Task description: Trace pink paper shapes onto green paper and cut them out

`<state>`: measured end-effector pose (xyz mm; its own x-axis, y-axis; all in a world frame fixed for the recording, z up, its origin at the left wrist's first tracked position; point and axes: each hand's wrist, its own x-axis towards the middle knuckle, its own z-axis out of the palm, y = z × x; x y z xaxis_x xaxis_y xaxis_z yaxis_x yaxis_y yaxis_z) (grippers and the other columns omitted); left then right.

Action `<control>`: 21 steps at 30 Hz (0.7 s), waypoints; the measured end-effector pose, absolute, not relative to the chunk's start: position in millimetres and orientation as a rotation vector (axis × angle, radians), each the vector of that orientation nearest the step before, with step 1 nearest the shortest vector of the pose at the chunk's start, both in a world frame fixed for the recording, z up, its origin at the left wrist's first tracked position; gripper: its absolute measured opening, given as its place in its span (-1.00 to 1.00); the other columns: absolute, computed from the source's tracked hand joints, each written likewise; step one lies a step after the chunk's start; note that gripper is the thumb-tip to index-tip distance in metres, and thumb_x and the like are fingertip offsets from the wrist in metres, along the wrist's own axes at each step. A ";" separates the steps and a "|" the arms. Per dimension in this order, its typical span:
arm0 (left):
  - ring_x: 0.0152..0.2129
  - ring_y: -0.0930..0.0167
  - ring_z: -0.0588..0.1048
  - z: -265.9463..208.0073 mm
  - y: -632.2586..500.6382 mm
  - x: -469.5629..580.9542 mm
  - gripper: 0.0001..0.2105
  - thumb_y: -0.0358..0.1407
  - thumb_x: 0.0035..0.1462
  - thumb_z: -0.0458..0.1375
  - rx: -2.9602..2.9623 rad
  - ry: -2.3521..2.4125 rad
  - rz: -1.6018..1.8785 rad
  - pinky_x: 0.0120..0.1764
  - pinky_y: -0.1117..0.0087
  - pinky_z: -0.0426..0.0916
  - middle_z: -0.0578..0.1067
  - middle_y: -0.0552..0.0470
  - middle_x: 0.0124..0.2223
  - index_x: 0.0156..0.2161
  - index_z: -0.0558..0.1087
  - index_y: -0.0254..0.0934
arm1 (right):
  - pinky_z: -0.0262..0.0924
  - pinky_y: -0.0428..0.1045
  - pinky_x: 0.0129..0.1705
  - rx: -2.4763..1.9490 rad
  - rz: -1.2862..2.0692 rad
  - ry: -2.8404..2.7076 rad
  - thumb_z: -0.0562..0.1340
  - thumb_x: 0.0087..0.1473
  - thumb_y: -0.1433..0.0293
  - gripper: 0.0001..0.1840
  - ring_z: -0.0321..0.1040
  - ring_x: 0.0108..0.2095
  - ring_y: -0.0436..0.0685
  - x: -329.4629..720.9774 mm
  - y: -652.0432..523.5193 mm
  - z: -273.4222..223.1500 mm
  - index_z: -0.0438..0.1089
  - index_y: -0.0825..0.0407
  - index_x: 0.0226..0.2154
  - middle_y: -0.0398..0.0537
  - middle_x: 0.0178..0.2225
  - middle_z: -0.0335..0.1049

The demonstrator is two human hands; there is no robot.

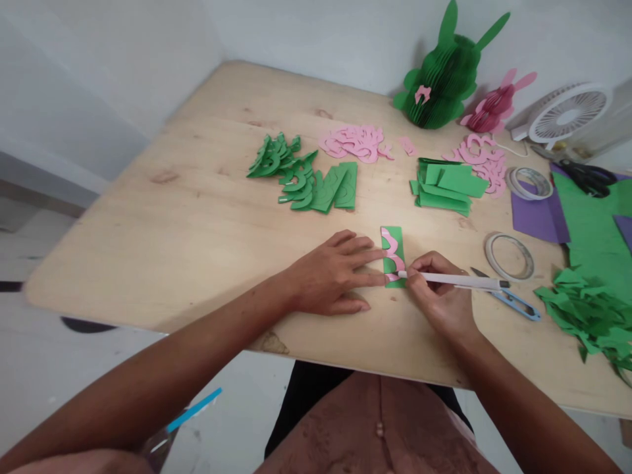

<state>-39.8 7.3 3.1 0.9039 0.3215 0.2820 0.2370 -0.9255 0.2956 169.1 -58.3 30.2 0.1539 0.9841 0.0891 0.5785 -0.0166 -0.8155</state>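
A small green paper strip (399, 238) lies on the table in front of me, with a wavy pink paper cutout (391, 245) on top of it. My left hand (340, 273) is flat with fingers spread, its fingertips pressing on the cutout and strip. A white pen (459, 281) is pinched in my right hand (442, 296), its tip at the cutout's edge near the strip's lower part. Just right of that hand lies a blue-handled snipping tool (518, 304), partly hidden behind the pen.
Green cutouts (276, 158), pink cutouts (353, 143) and stacked green strips (447, 184) lie farther back. Tape rolls (509, 257), black-handled scissors (587, 176) and green scraps (587, 316) are at right. Behind stand a green paper rabbit (444, 79), a pink one (494, 108) and a fan (567, 115).
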 end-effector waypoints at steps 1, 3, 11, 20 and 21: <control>0.12 0.14 0.21 2.8 7.4 -39.9 -0.57 -0.05 0.19 0.03 2.813 0.418 0.482 0.12 0.03 0.05 0.24 -0.09 0.25 0.14 0.32 -0.08 | -0.01 -0.13 -0.64 -1.690 0.686 -1.517 0.20 -0.06 0.41 -0.90 0.08 -0.67 -0.06 169.2 -58.3 30.4 0.30 0.03 -0.56 -0.24 -0.67 0.23; 0.12 0.14 0.20 2.2 7.4 -39.8 -0.57 -0.05 0.19 0.02 2.813 0.418 0.481 0.12 0.03 0.05 0.24 -0.09 0.25 0.14 0.32 -0.08 | -0.01 -0.14 -0.64 -1.692 0.676 -1.522 0.20 -0.06 0.42 -0.90 0.08 -0.67 -0.06 169.7 -58.3 30.8 0.31 0.03 -0.56 -0.24 -0.67 0.24; 0.12 0.14 0.20 2.3 7.0 -39.7 -0.58 -0.05 0.19 0.03 2.813 0.419 0.485 0.12 0.03 0.06 0.25 -0.10 0.25 0.12 0.34 -0.09 | -0.01 -0.15 -0.65 -1.688 0.649 -1.530 0.19 -0.07 0.44 -0.91 0.09 -0.66 -0.07 171.5 -57.8 29.6 0.30 0.03 -0.56 -0.25 -0.67 0.24; 0.12 0.14 0.21 1.6 7.9 -39.7 -0.57 -0.05 0.18 0.05 2.810 0.416 0.499 0.12 0.04 0.06 0.26 -0.09 0.24 0.13 0.33 -0.07 | 0.00 -0.15 -0.64 -1.703 0.585 -1.550 0.20 -0.08 0.44 -0.91 0.10 -0.66 -0.07 173.0 -57.1 31.0 0.31 0.03 -0.57 -0.24 -0.67 0.26; 0.12 0.14 0.21 1.6 7.8 -39.7 -0.57 -0.05 0.18 0.05 2.811 0.418 0.496 0.12 0.04 0.06 0.25 -0.09 0.24 0.13 0.33 -0.07 | 0.00 -0.15 -0.64 -1.703 0.577 -1.553 0.20 -0.08 0.44 -0.90 0.10 -0.67 -0.07 173.0 -57.0 31.3 0.31 0.04 -0.57 -0.24 -0.67 0.26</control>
